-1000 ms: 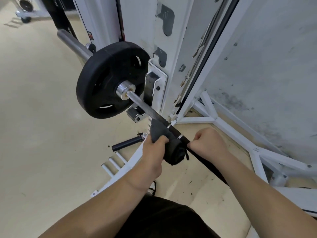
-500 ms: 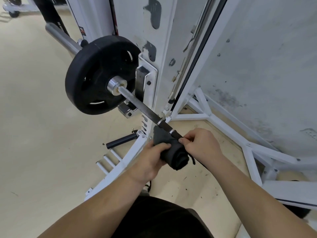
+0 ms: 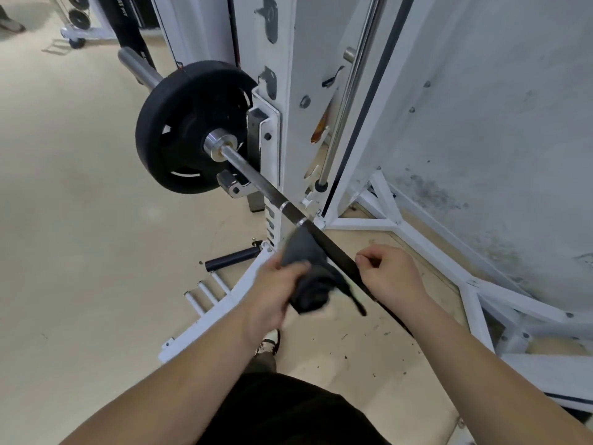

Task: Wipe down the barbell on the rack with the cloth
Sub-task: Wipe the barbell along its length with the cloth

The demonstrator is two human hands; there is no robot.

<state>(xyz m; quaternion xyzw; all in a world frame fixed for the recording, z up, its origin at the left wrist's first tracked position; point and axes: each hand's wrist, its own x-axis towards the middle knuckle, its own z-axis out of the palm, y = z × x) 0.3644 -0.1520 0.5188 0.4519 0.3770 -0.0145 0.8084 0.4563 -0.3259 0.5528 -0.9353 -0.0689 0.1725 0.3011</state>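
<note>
Gripping cloth (image 3: 309, 274) w/ L hand (image 3: 276, 297), fingers curling round it, cloth lying against bar's (image 3: 256, 180) left side; R hand (image 3: 393, 274) is hovering fisted just right of bar, holding nothing.

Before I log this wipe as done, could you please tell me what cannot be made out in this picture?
Head view only:
1. The cloth in the left hand is motion-blurred, so whether it touches the barbell is unclear.
2. The right hand shows only its back, so whether its curled fingers hold anything is hidden.
3. The barbell's near stretch disappears under the right forearm.
</note>
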